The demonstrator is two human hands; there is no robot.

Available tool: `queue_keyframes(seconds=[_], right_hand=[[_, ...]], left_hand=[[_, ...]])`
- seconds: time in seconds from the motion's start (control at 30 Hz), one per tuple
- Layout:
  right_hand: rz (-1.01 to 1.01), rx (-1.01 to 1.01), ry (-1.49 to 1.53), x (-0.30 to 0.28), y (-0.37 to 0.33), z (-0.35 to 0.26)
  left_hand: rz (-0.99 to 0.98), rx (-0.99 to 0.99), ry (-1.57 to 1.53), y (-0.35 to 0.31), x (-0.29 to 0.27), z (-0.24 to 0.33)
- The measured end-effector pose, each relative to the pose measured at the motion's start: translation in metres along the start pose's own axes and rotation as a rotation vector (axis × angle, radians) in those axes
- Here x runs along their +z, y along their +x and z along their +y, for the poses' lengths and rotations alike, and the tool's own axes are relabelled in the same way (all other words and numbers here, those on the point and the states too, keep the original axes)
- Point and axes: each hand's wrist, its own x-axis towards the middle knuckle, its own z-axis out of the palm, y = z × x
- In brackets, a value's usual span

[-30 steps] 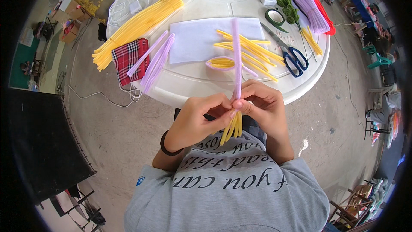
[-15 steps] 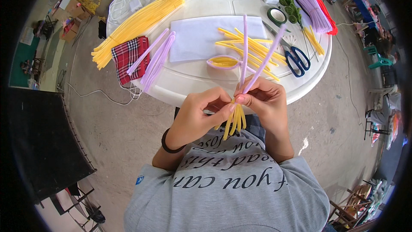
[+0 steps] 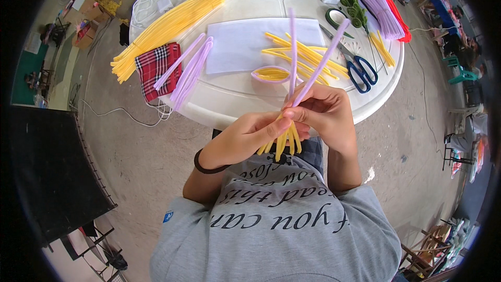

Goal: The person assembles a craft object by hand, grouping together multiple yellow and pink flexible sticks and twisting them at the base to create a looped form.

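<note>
In the head view, the left hand (image 3: 244, 134) and right hand (image 3: 327, 112) meet by the bench's (image 3: 229, 99) near edge, fingertips pinched closed where a bunch of short yellow pipe cleaners (image 3: 282, 142) joins a purple pipe cleaner (image 3: 324, 65). The yellow ends fan out toward the near side; two purple lengths point to the far side. Beyond, a purple loop (image 3: 255, 78) encloses yellow pieces, near a white sheet (image 3: 229, 47); blue-handled scissors (image 3: 362, 74) lie farther right.
</note>
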Motion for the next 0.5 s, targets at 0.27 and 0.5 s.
queue_keyframes(seconds=[0.27, 0.5], right_hand=[[0.008, -0.002, 0.003, -0.003, 0.002, 0.001], [-0.031, -0.129, -0.012, -0.008, 0.002, 0.007]], left_hand=[[-0.031, -0.022, -0.312, 0.008, 0.017, -0.004], [-0.022, -0.008, -0.184, 0.003, 0.019, -0.014]])
